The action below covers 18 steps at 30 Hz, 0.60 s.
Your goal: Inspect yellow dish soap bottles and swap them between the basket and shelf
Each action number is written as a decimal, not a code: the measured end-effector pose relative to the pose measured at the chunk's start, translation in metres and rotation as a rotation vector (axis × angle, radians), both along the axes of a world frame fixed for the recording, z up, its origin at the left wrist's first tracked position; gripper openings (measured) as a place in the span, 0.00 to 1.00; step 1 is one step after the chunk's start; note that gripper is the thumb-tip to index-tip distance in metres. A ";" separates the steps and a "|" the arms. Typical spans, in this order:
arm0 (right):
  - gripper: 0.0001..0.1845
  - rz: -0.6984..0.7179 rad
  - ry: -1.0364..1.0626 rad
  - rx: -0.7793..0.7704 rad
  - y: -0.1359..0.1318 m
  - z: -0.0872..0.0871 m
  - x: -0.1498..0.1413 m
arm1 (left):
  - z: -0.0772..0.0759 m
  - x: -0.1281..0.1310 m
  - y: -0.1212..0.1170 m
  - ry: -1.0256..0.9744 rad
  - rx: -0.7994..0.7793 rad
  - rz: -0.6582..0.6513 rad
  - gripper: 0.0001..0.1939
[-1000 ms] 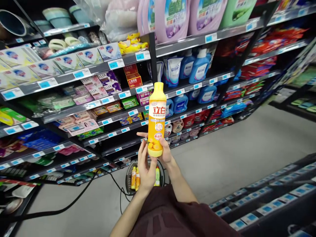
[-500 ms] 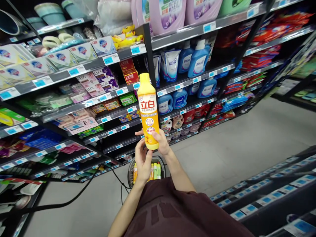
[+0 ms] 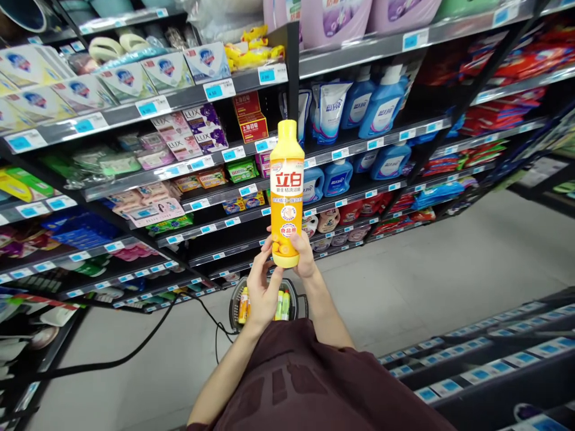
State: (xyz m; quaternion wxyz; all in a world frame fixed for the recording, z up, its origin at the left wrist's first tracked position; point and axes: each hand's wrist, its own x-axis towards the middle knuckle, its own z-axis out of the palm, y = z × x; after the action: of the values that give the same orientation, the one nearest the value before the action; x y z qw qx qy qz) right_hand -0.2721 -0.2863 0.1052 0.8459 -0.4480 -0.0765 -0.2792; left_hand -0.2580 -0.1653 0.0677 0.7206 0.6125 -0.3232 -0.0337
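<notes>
Right hand (image 3: 304, 256) grasps the lower part of a yellow bottle (image 3: 287, 197), its thumb laid across the front near the bottom. The left hand (image 3: 263, 287) is curled at the bottle's lower left side, with its thumb close beneath the base; some of its fingers are hidden, so how firmly it grips cannot be told. The bottle stands upright in front of the person's body, above the floor, its yellow cap at the top and its white-and-orange label facing the person.

Below the hands, a dark basket (image 3: 234, 304) holds orange bottles (image 3: 243, 306) on its left and green and yellow bottles (image 3: 286, 306) on its right, partly hidden by the left hand. A black cable (image 3: 90, 366) curves away to the left over the grey floor (image 3: 404, 269). The person wears a dark maroon shirt (image 3: 332, 383).

Beyond the bottle, shelves (image 3: 215, 247) carry soap boxes (image 3: 123, 84) at the left, blue jugs (image 3: 383, 108) just right of the bottle, large purple jugs (image 3: 332, 24) higher up and red bags (image 3: 489, 117) farther right.
</notes>
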 end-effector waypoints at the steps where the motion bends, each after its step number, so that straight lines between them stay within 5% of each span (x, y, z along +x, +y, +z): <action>1: 0.27 -0.011 -0.002 0.001 0.001 0.001 0.001 | 0.000 0.000 0.000 -0.002 -0.001 -0.002 0.22; 18: 0.28 -0.057 -0.041 -0.161 0.005 -0.014 0.011 | -0.001 0.001 -0.001 0.056 -0.070 0.024 0.23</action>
State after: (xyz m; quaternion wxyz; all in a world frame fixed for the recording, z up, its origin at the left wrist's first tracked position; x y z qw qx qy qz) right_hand -0.2616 -0.2817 0.0911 0.7970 -0.5110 -0.1031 -0.3052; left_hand -0.2566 -0.1659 0.0665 0.7507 0.5895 -0.2966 -0.0306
